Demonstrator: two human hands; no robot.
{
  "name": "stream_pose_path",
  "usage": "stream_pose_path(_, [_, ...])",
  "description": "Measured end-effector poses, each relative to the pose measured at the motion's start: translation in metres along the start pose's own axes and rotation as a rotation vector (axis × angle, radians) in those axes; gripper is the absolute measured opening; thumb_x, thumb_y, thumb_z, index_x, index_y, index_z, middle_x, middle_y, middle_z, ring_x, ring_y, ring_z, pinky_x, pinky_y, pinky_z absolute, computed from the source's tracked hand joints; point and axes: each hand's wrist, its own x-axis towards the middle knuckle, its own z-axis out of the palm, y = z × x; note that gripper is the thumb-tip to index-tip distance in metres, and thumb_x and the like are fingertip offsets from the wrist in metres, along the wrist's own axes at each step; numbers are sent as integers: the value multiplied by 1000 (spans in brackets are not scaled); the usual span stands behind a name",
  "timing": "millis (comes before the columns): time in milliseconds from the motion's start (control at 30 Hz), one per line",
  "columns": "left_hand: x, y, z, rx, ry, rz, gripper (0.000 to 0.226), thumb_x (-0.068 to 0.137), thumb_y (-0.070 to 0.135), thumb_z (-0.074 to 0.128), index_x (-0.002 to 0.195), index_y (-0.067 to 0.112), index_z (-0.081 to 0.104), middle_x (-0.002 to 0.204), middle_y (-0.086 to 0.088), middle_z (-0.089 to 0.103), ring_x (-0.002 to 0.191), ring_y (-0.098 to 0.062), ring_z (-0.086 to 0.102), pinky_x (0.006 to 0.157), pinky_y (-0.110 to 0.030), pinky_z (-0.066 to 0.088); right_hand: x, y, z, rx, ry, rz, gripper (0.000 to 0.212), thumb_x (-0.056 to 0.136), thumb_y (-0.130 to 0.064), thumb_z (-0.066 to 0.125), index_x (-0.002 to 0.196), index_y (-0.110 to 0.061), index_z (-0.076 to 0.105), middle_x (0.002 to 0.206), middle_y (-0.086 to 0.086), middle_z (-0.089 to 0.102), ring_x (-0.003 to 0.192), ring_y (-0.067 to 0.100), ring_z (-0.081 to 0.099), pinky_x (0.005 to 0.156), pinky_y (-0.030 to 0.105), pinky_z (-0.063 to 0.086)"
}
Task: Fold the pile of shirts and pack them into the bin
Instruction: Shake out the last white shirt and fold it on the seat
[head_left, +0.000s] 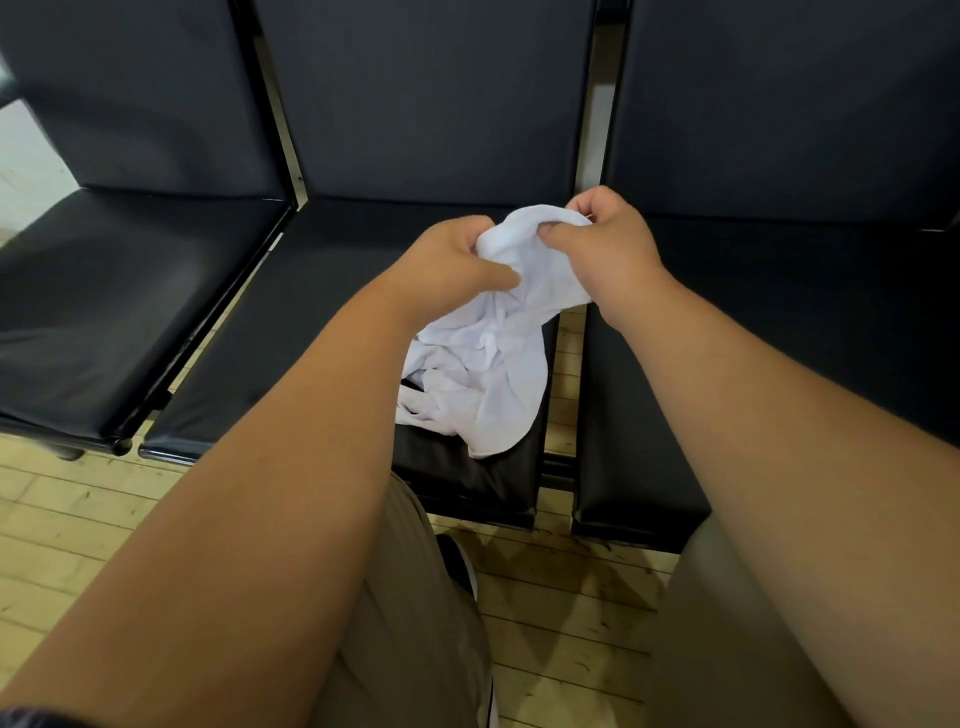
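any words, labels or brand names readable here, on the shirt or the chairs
No text can be read anywhere.
The white shirt, gripped by the left hand and the right hand, shows no print or tag.
The black chairs show no label.

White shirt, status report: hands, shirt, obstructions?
Gripping white shirt: left hand, right hand. Shirt crumpled, lower end on black seat. No bin in view.

Soft, dim indoor light leaves a grey sheen on the black padded vinyl seats, strongest at the left. The crumpled white cotton shirt is nearly overexposed (folds barely read). Dark shadows mark the pale wooden plank floor; wide-angle distortion bends the edges.
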Motion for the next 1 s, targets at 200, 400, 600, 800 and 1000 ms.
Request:
stream_pose_path(200, [4, -6, -5, 127, 201, 64, 19, 83, 18, 75, 92, 19, 59, 79, 11, 59, 68, -10, 53, 61, -27, 45, 5, 6, -6, -10, 117, 66, 18, 93, -29, 73, 89, -23, 56, 90, -5, 60, 81, 12, 56, 68, 30, 50])
stream_pose_path(400, [9, -27, -20, 579, 337, -221, 17, 84, 16, 56, 92, 28, 64, 85, 4, 63, 77, -21, 61, 66, -32, 46, 6, 4, -22, 232, 282, 296, 16, 98, -35, 64, 84, -27, 62, 92, -4, 63, 88, 18, 63, 90, 43, 61])
stream_pose_path(600, [11, -37, -26, 513, 398, -356, 14, 87, 25, 60, 74, 22, 61, 73, 2, 59, 72, -23, 57, 75, -34, 51, 6, -7, -28, 404, 251, 580, 36, 93, -41, 72, 122, -22, 61, 101, 0, 60, 99, 22, 64, 96, 42, 59])
stream_pose_path(800, [10, -26, -28, 153, 474, -216, 10, 92, 24, 64, 97, 22, 72, 85, 2, 68, 70, -12, 58, 57, -26, 44, 6, -5, -26, 244, 152, 538, 31, 93, -34, 73, 116, -20, 58, 96, 1, 56, 85, 20, 56, 95, 40, 59])
stream_pose_path(1000, [-4, -16, -25, 82, 560, -163, 9, 88, 27, 69, 94, 21, 73, 85, 1, 71, 72, -14, 61, 61, -27, 48, -5, -2, -49, 22, 188, 392, 17, 98, -33, 66, 92, -20, 56, 91, -1, 53, 79, 18, 53, 85, 39, 55])
